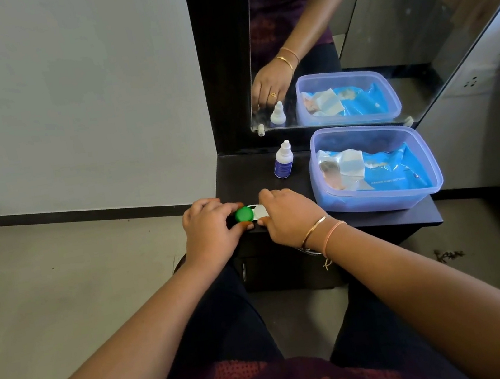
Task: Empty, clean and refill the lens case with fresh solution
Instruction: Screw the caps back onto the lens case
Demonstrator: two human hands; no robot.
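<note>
Centre of frame, front edge of the dark counter (410,218): lens case (259,212), left hand (207,228) curled round its green cap (243,214), right hand (289,216) pinching its white end. Behind it, an upright solution bottle (283,161); to the right, a clear tub (375,202) holding a blue packet (393,170). Farthest, upper right: mirror (379,21).

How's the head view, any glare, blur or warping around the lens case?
Head view: soft, even light, no glare on the lens case; it reads clearly, though the left hand and right hand cover its ends; wide-angle bending bows the mirror edges; its lower glass looks hazy.
</note>
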